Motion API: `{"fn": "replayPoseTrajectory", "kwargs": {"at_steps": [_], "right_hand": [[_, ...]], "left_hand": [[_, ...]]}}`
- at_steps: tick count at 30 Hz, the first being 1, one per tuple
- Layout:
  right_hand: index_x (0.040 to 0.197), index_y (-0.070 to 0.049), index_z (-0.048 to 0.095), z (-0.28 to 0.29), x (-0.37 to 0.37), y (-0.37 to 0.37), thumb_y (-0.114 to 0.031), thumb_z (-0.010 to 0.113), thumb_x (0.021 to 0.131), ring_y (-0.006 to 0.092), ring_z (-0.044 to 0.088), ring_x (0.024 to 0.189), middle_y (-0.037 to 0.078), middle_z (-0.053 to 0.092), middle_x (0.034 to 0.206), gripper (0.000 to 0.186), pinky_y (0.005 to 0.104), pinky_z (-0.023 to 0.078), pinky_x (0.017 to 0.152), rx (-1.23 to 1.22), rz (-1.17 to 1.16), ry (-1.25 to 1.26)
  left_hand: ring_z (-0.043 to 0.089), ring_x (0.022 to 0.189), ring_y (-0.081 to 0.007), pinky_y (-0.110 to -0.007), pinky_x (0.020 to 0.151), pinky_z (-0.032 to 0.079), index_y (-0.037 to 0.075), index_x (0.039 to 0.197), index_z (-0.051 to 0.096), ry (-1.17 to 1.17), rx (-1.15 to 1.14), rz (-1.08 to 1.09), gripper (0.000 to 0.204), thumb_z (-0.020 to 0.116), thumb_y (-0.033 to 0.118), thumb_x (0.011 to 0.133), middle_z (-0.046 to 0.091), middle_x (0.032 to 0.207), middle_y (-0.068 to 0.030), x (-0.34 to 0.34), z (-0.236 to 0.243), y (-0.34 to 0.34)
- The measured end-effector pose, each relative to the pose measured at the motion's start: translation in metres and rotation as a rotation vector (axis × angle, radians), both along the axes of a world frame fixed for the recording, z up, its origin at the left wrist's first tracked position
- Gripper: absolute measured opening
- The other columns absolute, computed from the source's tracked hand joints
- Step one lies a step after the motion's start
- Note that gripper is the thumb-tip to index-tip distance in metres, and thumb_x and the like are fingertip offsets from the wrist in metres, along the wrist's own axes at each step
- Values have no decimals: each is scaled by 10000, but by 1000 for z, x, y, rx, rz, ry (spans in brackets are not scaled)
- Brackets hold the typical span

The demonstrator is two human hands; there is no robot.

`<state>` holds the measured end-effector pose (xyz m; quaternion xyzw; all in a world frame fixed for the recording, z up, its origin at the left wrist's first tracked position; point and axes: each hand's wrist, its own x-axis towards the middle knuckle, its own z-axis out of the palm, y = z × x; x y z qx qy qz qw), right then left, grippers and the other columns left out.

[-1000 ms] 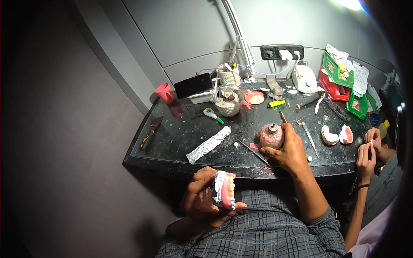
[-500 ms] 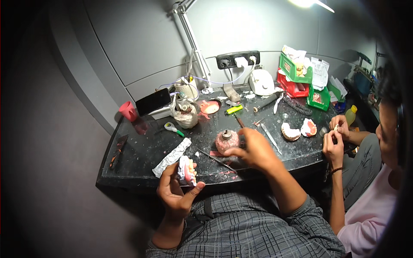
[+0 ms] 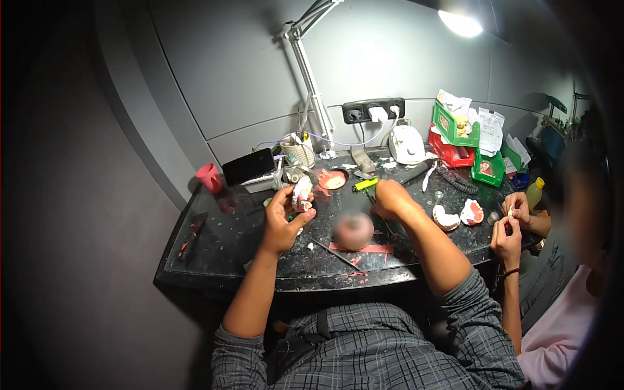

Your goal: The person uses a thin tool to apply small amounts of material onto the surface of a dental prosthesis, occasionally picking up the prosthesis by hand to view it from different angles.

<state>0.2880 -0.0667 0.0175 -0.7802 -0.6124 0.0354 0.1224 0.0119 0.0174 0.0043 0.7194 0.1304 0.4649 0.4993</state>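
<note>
In my left hand (image 3: 286,224) is a dental model (image 3: 302,194) of white plaster with pink wax and teeth, raised above the bench, thumb and fingers around its sides. My right hand (image 3: 393,200) is low over the bench, its fingers closed at a thin dark tool (image 3: 370,195); the fingertips are partly hidden. Just beyond it lies a yellow-green lighter (image 3: 365,185). Nearer me stands a round pink burner (image 3: 354,231), blurred here, beside a flat pink wax strip (image 3: 374,248). A slender dark instrument (image 3: 338,254) lies to its left.
Two more dental models (image 3: 446,218) (image 3: 472,212) rest to the right, near a co-worker's hands (image 3: 508,227). Further back are a dish of pink wax (image 3: 333,180), a phone (image 3: 249,167), green and red bins (image 3: 487,168) and a lamp arm (image 3: 311,91). A red cup (image 3: 209,177) stands left.
My left hand has lifted the dental model up and away from me, over the bench. My right hand has moved off the burner toward the lighter, fingers closing. The foil roll is now mostly hidden.
</note>
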Motion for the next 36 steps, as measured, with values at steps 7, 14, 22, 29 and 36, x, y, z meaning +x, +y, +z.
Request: {"fn": "replayPoseTrajectory", "kwargs": {"at_steps": [7, 14, 22, 29, 36], "right_hand": [[922, 35, 720, 11, 41, -21, -57, 714, 896, 200, 702, 700, 88, 731, 799, 95, 366, 580, 644, 231, 33, 568], [1029, -1, 676, 30, 57, -43, -42, 635, 998, 77, 632, 662, 20, 656, 826, 65, 251, 578, 604, 628, 266, 1261], [1024, -3, 665, 39, 26, -54, -87, 725, 982, 135, 703, 795, 46, 680, 929, 111, 285, 630, 651, 738, 412, 1275], [1009, 0, 664, 31, 24, -45, -103, 749, 971, 141, 715, 812, 82, 717, 939, 139, 298, 641, 649, 678, 322, 1307], [968, -4, 632, 30, 23, -43, -88, 740, 975, 181, 746, 835, 116, 736, 952, 137, 307, 637, 632, 660, 323, 1294]], "left_hand": [[646, 1100, -138, -309, 987, 530, -12, 1359, 553, 50, 88, 100, 575, 797, -56, 841, 656, 1230, -82, -5, -26, 3], [644, 1215, -207, -349, 1027, 541, -37, 1447, 481, 30, 67, -76, 577, 740, 5, 933, 642, 1298, -134, -4, -21, -6], [646, 1238, -278, -412, 1002, 566, -58, 1483, 452, -13, -80, -244, 550, 665, 74, 994, 634, 1332, -182, -12, -12, -16], [649, 1236, -285, -421, 999, 572, -53, 1461, 470, -3, -81, -247, 530, 671, 71, 987, 637, 1319, -187, -11, -13, -16], [650, 1241, -292, -439, 1014, 579, -45, 1456, 471, -6, -104, -248, 538, 684, 33, 968, 642, 1299, -188, -11, -16, -15]]}}
